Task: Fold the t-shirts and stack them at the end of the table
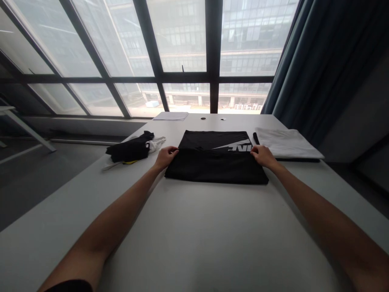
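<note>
A black T-shirt [216, 164] with a white print lies partly folded on the white table [194, 235], its near half laid over the far half. My left hand [165, 156] pinches the folded edge at the shirt's left side. My right hand [263, 156] pinches the same edge at the right side. Both hands are closed on the cloth, with the arms stretched forward.
A crumpled pile of black and white clothes [131, 151] lies left of the shirt. A folded white garment [287, 144] rests on a dark one at the right. Paper sheets [171, 116] lie at the table's far edge by the window. A dark curtain [319, 61] hangs at the right.
</note>
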The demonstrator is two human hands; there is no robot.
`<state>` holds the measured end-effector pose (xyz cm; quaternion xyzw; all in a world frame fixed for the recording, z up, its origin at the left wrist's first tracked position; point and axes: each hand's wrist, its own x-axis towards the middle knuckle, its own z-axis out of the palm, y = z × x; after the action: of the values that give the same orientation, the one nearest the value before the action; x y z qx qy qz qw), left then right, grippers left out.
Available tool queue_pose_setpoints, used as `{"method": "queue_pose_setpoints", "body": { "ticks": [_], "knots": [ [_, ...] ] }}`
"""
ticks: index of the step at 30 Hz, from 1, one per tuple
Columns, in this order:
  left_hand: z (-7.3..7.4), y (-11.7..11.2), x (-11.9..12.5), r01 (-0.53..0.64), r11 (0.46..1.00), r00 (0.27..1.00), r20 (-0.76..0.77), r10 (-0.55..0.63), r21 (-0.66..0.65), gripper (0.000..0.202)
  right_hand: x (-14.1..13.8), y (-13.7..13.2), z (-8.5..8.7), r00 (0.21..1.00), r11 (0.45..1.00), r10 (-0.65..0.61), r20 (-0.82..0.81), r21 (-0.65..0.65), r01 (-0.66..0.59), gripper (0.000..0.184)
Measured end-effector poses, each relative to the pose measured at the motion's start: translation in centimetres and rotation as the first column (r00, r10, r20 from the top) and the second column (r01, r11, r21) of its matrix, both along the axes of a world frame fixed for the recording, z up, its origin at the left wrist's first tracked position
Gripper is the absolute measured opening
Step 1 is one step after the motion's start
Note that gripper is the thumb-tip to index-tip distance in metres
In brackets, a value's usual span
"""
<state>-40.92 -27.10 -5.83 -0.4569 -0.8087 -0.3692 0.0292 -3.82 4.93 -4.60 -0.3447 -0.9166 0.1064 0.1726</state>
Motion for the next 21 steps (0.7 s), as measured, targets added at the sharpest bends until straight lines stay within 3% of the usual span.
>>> {"method": "queue_pose_setpoints", "body": {
  "ticks": [5, 8, 10, 14, 17, 21],
  "knots": [
    [1.1, 0.2, 2.3, 0.029, 0.998, 0.991, -0.130, -0.036, -0.057, 0.040, -1.1, -2.7, -0.6, 0.998, 0.995, -0.059, 0.000, 0.077, 0.058, 0.022],
    [1.7, 1.0, 6.1, 0.178, 0.971, 0.937, -0.272, -0.217, -0.160, 0.044, -2.3, -6.4, -1.0, 1.000, 0.993, -0.002, -0.025, 0.119, 0.004, 0.033],
    [1.3, 1.7, 9.1, 0.266, 0.930, 0.901, -0.279, -0.333, -0.252, 0.048, -3.1, -9.0, -1.3, 0.994, 0.987, 0.105, -0.035, 0.129, -0.099, 0.038],
    [-0.8, 2.3, 13.0, 0.279, 0.850, 0.883, -0.228, -0.410, -0.446, 0.059, -3.6, -12.3, -2.4, 0.972, 0.968, 0.231, 0.044, 0.095, -0.234, 0.052],
    [-1.7, 1.5, 12.8, 0.232, 0.816, 0.897, -0.209, -0.391, -0.530, 0.065, -2.8, -12.1, -3.3, 0.964, 0.974, 0.221, 0.150, 0.023, -0.227, 0.059],
    [-1.4, 0.2, 10.3, 0.140, 0.802, 0.927, -0.208, -0.313, -0.581, 0.071, -1.2, -10.4, -3.7, 0.963, 0.981, 0.187, 0.192, 0.006, -0.192, 0.065]
  ]
}}
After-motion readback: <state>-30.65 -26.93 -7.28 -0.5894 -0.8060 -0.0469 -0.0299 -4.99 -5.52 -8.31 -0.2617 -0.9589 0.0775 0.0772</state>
